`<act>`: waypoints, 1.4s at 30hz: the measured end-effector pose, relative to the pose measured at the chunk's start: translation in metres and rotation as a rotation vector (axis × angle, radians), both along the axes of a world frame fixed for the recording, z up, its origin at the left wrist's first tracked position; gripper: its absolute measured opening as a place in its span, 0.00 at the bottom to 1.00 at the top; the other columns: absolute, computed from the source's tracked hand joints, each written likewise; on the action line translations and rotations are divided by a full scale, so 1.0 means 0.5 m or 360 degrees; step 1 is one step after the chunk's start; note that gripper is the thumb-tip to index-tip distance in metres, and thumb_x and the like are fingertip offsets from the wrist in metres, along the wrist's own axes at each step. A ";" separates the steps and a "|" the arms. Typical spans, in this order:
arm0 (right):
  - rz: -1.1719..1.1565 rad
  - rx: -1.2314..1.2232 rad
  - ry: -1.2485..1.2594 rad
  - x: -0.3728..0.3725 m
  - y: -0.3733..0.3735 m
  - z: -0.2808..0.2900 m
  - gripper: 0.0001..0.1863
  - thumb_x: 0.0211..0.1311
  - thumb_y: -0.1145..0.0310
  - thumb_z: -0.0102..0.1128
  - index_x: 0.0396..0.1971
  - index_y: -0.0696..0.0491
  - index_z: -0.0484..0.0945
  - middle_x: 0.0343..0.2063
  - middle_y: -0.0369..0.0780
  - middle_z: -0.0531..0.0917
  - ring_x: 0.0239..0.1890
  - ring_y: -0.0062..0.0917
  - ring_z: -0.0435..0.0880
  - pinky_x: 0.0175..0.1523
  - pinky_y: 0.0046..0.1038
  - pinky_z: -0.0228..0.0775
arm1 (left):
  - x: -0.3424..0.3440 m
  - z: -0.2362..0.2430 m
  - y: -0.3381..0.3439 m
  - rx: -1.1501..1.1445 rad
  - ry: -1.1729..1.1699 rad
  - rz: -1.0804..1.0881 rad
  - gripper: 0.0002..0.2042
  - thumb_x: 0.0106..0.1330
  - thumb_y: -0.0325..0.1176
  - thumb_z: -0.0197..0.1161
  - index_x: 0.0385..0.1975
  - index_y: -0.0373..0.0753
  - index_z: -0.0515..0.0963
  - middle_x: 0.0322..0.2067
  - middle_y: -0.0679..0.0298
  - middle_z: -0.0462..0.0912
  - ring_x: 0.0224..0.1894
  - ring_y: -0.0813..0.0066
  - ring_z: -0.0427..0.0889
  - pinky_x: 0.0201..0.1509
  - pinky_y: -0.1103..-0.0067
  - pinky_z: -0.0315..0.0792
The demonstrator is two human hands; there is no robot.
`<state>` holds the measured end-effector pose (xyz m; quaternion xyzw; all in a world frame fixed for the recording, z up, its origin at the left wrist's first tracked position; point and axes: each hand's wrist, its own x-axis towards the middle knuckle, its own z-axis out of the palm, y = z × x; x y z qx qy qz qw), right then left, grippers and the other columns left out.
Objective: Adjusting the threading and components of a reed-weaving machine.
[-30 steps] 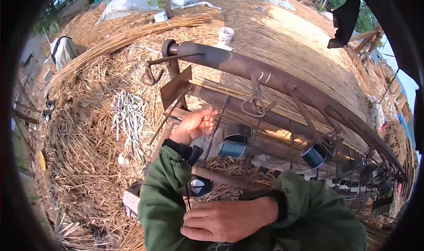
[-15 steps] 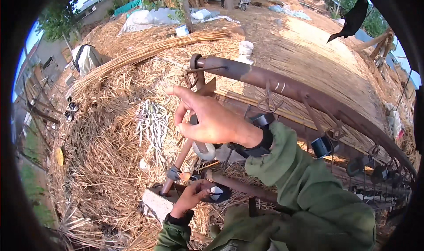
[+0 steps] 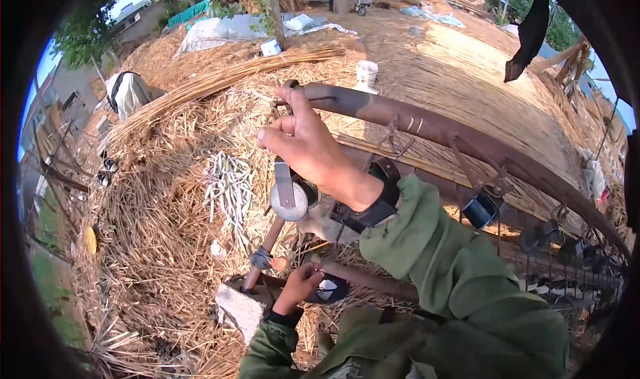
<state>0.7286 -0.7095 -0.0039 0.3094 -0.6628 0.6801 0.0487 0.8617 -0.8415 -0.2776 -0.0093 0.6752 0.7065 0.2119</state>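
Head view shows my right hand [image 3: 313, 149] with fingers loosely spread against the rusty curved bar [image 3: 427, 126], left hand [image 3: 300, 286] pinching something small below, which could drop into the straw [image 3: 153, 246].

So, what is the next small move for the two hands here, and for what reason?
Probably the right hand should close its fingers on the end of the rusty bar. It is raised at that end with fingers spread, apparently not gripping yet. The left hand is low, at the dark spool near the grey block, and looks occupied there.
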 end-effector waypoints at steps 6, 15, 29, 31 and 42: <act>0.0309 0.0896 0.0229 0.115 0.035 -0.095 0.29 0.55 0.71 0.57 0.56 0.60 0.59 0.23 0.39 0.79 0.28 0.26 0.79 0.39 0.27 0.69 | -0.040 -0.014 0.017 -0.0411 0.0169 0.0024 0.13 0.59 0.29 0.58 0.43 0.32 0.71 0.29 0.62 0.78 0.35 0.76 0.77 0.40 0.79 0.71; 0.0272 0.0033 -0.0977 0.119 0.126 -0.253 0.15 0.64 0.70 0.51 0.48 0.59 0.69 0.41 0.38 0.75 0.37 0.18 0.76 0.41 0.22 0.74 | -0.056 0.227 0.028 0.0457 0.0424 0.0441 0.24 0.67 0.43 0.50 0.58 0.34 0.63 0.47 0.63 0.73 0.44 0.81 0.73 0.45 0.82 0.69; 0.0070 -0.0209 -0.0210 0.040 0.092 -0.179 0.16 0.62 0.69 0.51 0.47 0.59 0.69 0.38 0.38 0.78 0.42 0.18 0.74 0.49 0.22 0.66 | -0.152 0.374 0.044 0.0326 0.0734 0.0381 0.19 0.62 0.30 0.59 0.52 0.37 0.64 0.43 0.66 0.73 0.40 0.83 0.73 0.37 0.84 0.69; -0.0129 -0.0069 0.0066 0.038 0.080 -0.170 0.15 0.61 0.68 0.52 0.46 0.60 0.71 0.36 0.38 0.78 0.39 0.18 0.75 0.45 0.22 0.68 | -0.175 0.377 0.017 0.0671 0.0141 0.0257 0.18 0.64 0.34 0.57 0.52 0.39 0.67 0.41 0.66 0.75 0.42 0.82 0.73 0.36 0.83 0.69; -0.0351 -0.0420 -0.0433 -0.026 0.005 -0.127 0.13 0.57 0.66 0.58 0.33 0.62 0.77 0.25 0.37 0.79 0.29 0.17 0.74 0.35 0.22 0.67 | -0.202 0.407 0.026 0.0780 0.0565 0.0668 0.34 0.60 0.23 0.58 0.64 0.42 0.49 0.48 0.57 0.71 0.48 0.68 0.74 0.50 0.71 0.71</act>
